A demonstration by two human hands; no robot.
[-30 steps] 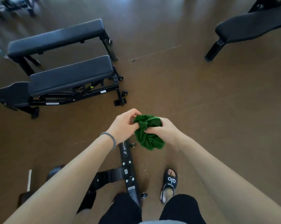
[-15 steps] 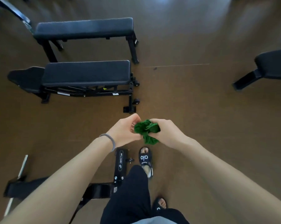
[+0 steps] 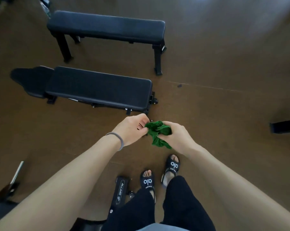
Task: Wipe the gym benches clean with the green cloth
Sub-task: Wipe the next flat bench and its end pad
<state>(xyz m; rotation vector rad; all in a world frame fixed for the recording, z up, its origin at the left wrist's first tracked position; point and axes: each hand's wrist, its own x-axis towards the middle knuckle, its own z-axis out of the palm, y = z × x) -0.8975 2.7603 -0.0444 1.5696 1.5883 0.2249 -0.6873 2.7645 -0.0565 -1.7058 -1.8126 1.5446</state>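
A bunched green cloth (image 3: 158, 132) hangs in the air between both my hands, above the brown floor. My right hand (image 3: 178, 138) is closed around most of it. My left hand (image 3: 131, 129), with a grey band on the wrist, pinches its left edge with the fingertips. Just beyond the hands stands a black adjustable bench (image 3: 97, 88) with a flat pad and a separate seat pad at its left end. Behind it stands a black flat bench (image 3: 107, 26) on four legs. Neither hand touches a bench.
The black frame foot of another bench (image 3: 120, 191) lies on the floor by my left sandal (image 3: 147, 181). At the right edge the end of a further black bench (image 3: 284, 127) pokes in. Brown floor stretches to the right and beyond.
The view has closed in on the two benches and swung right, so they appear larger and more central. My feet have stepped forward. Both hands keep hold of the cloth.
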